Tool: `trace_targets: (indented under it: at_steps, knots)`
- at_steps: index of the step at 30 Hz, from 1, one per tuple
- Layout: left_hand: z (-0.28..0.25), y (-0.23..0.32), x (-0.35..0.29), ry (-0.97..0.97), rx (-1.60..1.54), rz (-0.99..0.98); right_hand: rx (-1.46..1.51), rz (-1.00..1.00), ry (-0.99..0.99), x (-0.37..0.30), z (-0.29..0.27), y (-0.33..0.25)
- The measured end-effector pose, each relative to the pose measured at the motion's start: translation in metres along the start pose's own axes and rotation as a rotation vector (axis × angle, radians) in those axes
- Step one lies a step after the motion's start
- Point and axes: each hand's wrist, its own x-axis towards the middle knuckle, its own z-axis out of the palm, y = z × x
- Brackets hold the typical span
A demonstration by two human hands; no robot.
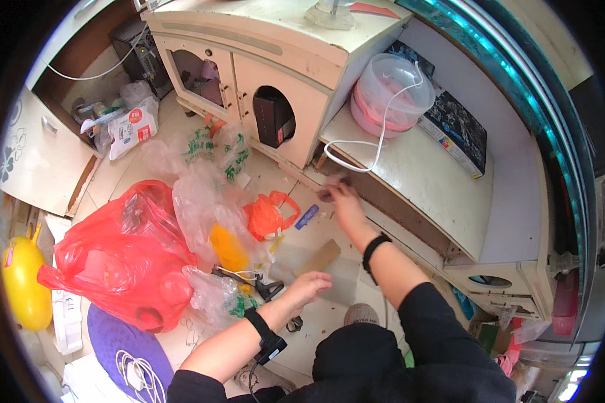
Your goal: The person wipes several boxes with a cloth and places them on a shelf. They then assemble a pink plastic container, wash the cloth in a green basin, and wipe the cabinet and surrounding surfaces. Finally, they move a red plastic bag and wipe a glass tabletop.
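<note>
On floor, one red bag point(117, 258), two hands point(307, 287)

Pale tiled floor point(296, 201) across the centre of the frame. Cream cabinet point(269, 60) with arched door cut-outs at top centre. White shelf unit point(437, 181) at right. White cupboard door point(40, 161) at left edge. Even daylight throughout.

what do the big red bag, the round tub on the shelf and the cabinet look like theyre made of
Red bag: thin plastic film, glossy, crinkled, slightly see-through.
Round tub: translucent plastic, smooth; its pink lower part shows through the wall.
Cabinet: probably painted or laminated wood board, cream, matt, scuffed at edges.
</note>
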Motion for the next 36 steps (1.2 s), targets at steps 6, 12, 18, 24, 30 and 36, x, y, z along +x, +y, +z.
trace_targets:
  at_steps: [6,12,18,24,30,36]
  knots:
    - [0.004,-0.005,0.020,0.028,0.001,0.004,-0.038,0.277,-0.017,-0.142,-0.085,0.103]
    - [-0.009,-0.032,0.062,0.292,0.090,0.205,-0.262,0.817,-0.709,-0.234,-0.184,0.140]
    - [-0.013,-0.018,0.089,0.516,0.387,0.295,-0.283,0.723,-0.732,-0.194,-0.218,0.054]
    - [-0.023,0.000,0.068,0.597,1.024,0.305,-0.212,0.652,-0.604,-0.220,-0.227,-0.048]
    - [-0.020,-0.013,0.086,0.701,1.271,0.339,-0.123,0.721,-0.504,-0.236,-0.235,-0.070]
    - [-0.029,-0.028,0.099,0.655,0.966,0.476,-0.026,0.678,-0.399,-0.249,-0.225,-0.049]
